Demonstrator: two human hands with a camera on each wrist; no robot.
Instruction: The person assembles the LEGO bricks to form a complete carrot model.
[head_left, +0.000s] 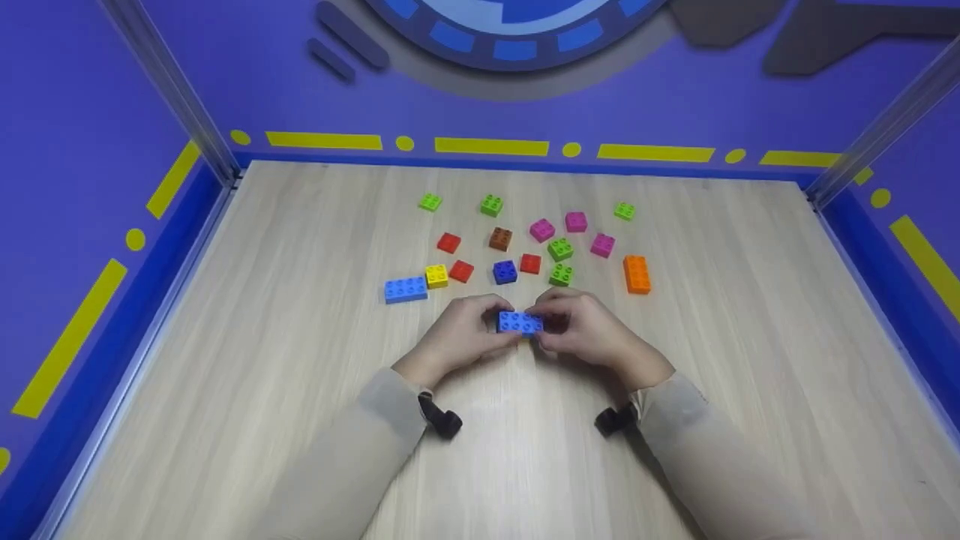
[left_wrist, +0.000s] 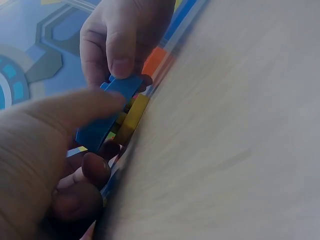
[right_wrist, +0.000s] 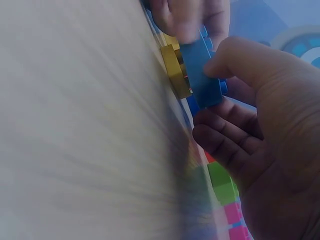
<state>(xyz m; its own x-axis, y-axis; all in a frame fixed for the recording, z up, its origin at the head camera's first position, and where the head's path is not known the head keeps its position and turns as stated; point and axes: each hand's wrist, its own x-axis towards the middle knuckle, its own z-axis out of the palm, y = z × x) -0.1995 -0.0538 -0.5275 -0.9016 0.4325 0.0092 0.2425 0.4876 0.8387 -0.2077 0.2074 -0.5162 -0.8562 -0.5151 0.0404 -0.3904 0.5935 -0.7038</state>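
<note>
A light blue eight-stud brick [head_left: 520,322] is between my two hands, near the middle of the table. My left hand [head_left: 465,330] pinches its left end with thumb and fingers. The right end is pinched by my right hand [head_left: 589,330]. Just under the blue brick lies a yellow brick [left_wrist: 134,117], and its studs show in a narrow gap between the two. From the right wrist, the yellow brick [right_wrist: 175,72] appears beside the table surface, under the blue brick [right_wrist: 202,75]. In the head view the blue brick hides nearly all of it.
Beyond my hands, several loose bricks lie scattered. Another light blue brick [head_left: 406,290] and a small yellow brick [head_left: 436,276] are at left. A dark blue brick [head_left: 505,272] and a green brick [head_left: 561,274] sit close to my fingers. An orange brick [head_left: 637,274] lies at right.
</note>
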